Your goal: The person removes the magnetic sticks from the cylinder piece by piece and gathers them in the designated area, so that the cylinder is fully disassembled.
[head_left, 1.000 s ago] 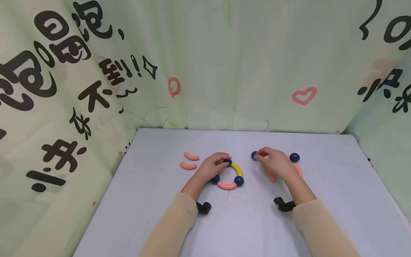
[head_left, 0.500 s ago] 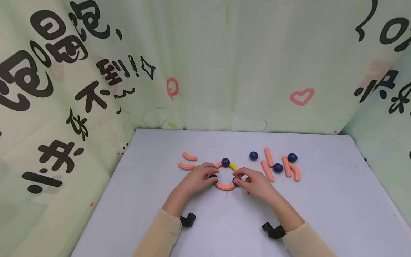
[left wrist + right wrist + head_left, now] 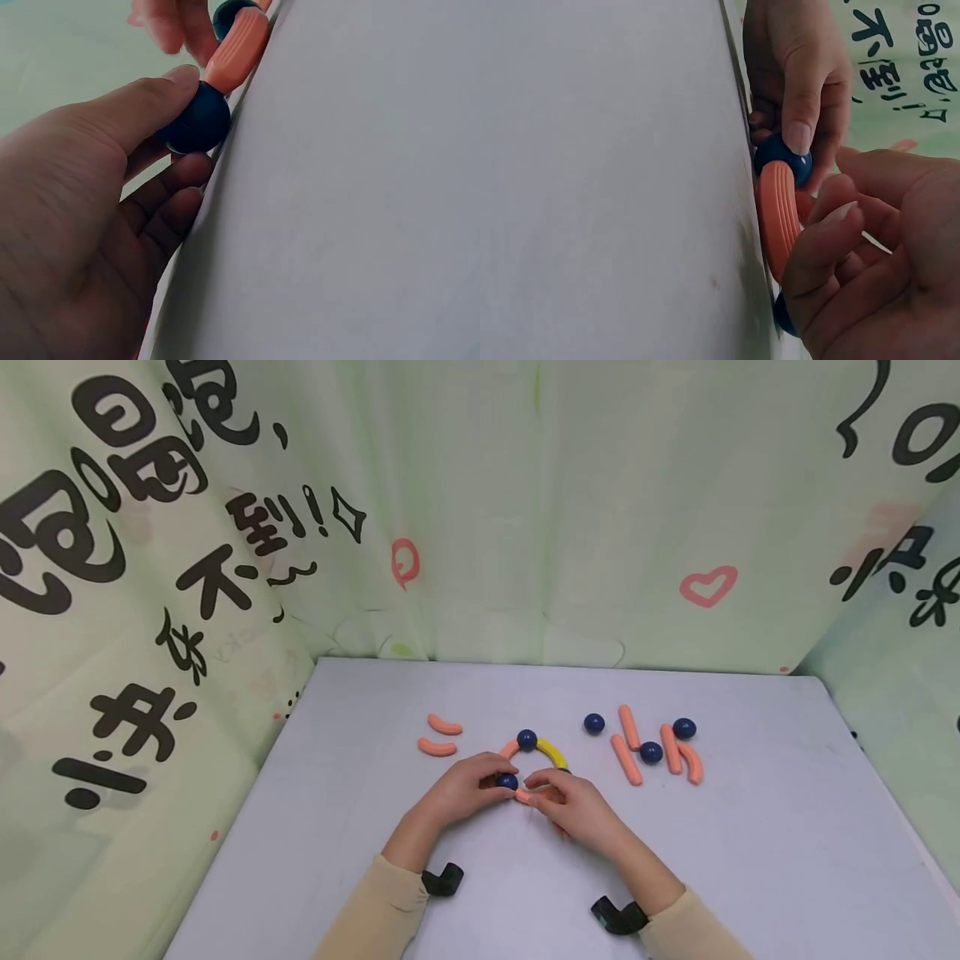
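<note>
A ring of dark blue balls and curved rods lies on the table. My left hand point(image 3: 471, 789) pinches its lower-left blue ball point(image 3: 196, 120) between thumb and fingers. At the ring's near side, my right hand point(image 3: 573, 802) has bent fingers right beside the pink curved rod point(image 3: 778, 217) joined to that ball; I cannot tell whether they grip it. Another blue ball point(image 3: 527, 740) tops the ring, between a yellow curved rod point(image 3: 553, 752) and a second pink rod point(image 3: 509, 748). The lower-right ball point(image 3: 784, 313) is mostly hidden by my right hand.
Two curved pink rods point(image 3: 437, 748) lie left of the ring. To its right are straight pink rods point(image 3: 626, 760), another curved rod point(image 3: 692, 763) and several loose blue balls point(image 3: 594, 723). A printed curtain point(image 3: 480, 510) stands behind the table point(image 3: 360, 827).
My right hand has come from the loose pieces on the right to the ring, then further left along its near side. My left hand has gone from the top ball to the lower-left one.
</note>
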A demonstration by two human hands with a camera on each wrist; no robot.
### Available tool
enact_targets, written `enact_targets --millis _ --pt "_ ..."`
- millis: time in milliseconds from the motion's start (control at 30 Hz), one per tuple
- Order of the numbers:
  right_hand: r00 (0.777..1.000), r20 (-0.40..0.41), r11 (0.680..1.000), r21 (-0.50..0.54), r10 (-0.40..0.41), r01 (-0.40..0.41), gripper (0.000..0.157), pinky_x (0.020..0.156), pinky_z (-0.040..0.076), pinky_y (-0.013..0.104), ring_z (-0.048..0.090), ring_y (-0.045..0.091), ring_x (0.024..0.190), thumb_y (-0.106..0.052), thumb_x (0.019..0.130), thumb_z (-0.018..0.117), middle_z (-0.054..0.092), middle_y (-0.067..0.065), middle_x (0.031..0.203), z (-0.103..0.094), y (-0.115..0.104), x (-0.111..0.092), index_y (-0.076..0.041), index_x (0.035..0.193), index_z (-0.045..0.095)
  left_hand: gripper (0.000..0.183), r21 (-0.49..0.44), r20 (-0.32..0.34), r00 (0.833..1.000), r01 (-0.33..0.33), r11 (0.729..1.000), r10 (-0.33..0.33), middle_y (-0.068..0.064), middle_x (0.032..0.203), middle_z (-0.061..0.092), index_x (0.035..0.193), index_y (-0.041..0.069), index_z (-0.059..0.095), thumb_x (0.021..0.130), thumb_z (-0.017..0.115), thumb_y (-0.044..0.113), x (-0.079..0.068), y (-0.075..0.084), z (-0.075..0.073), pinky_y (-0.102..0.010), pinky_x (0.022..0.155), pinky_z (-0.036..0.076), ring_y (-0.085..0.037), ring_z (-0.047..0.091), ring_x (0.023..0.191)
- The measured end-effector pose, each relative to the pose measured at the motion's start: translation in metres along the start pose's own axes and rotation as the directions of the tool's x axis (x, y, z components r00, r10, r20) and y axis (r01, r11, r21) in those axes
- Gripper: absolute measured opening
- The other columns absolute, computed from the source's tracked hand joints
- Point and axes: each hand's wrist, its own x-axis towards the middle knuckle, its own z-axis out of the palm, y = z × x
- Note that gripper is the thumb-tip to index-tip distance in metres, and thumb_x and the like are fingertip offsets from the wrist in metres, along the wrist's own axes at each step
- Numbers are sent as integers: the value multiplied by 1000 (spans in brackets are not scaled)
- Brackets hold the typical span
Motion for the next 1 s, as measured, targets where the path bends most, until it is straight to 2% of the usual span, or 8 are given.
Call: enact_targets --millis 167,367,600,1000 --pt "995 -68 984 -168 -76 63 27 71 49 23 57 8 80 -28 92 71 66 -11 105 9 5 0 -28 119 68 34 28 1 1000 -10 1000 10 11 123 63 124 26 66 92 69 36 0 5 4 -19 84 49 -4 55 94" --pt "976 -147 953 -283 -159 113 26 83 54 30 62 7 96 -24 91 73 68 -9 110 16 5 1 -23 117 71 34 55 -13 1000 -18 998 19 11 120 63 124 26 66 92 69 37 0 7 6 -17 80 48 -3 54 90" --pt "970 -173 945 -308 -169 109 19 88 55 35 65 10 100 -22 91 72 69 -10 106 19 6 2 -23 110 73 33 52 -7 1000 -15 999 15 11 121 63 124 27 66 93 68 37 0 5 7 -17 79 48 -3 54 89" --pt "976 -143 949 -293 -164 117 16 88 55 34 63 8 97 -20 93 70 67 -12 102 18 7 2 -24 108 73 33 48 -43 999 -9 999 11 10 113 64 123 25 66 93 69 36 1 5 7 -17 75 47 -4 53 84"
